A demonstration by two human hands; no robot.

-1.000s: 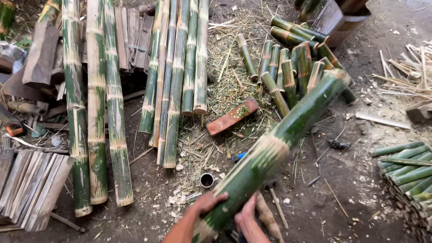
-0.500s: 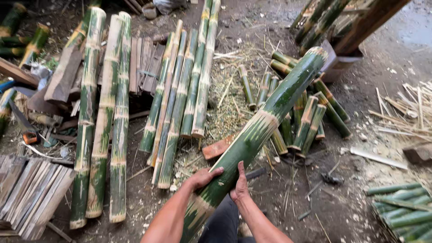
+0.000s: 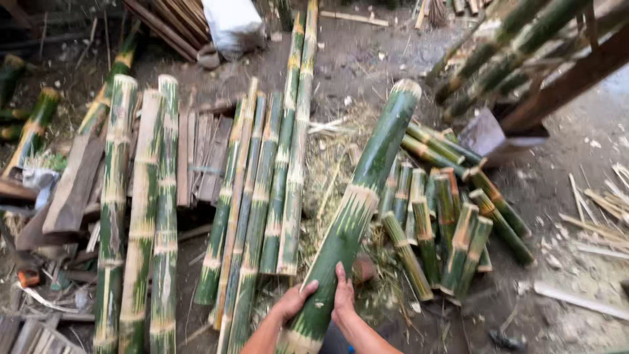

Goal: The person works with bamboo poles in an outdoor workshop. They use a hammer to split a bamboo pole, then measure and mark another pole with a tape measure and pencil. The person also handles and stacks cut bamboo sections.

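A thick green bamboo pole (image 3: 363, 196) with pale node bands slants from the bottom centre up to the right. My left hand (image 3: 293, 300) grips its left side near the lower end. My right hand (image 3: 343, 300) presses on its right side at the same height. The pole's far cut end (image 3: 407, 87) is lifted above the ground litter. Its near end runs out of view at the bottom edge.
Long split bamboo halves (image 3: 262, 196) lie side by side to the left, and two more (image 3: 141, 216) farther left. Short bamboo pieces (image 3: 445, 223) are heaped on the right. Wooden planks (image 3: 200, 154), a white sack (image 3: 234, 25) and pale slivers (image 3: 599, 216) lie around on dirt.
The pole has swung left and steeper, its far end moving toward the middle. Both hands slid lower in view. The view tilted, showing more ground at the back.
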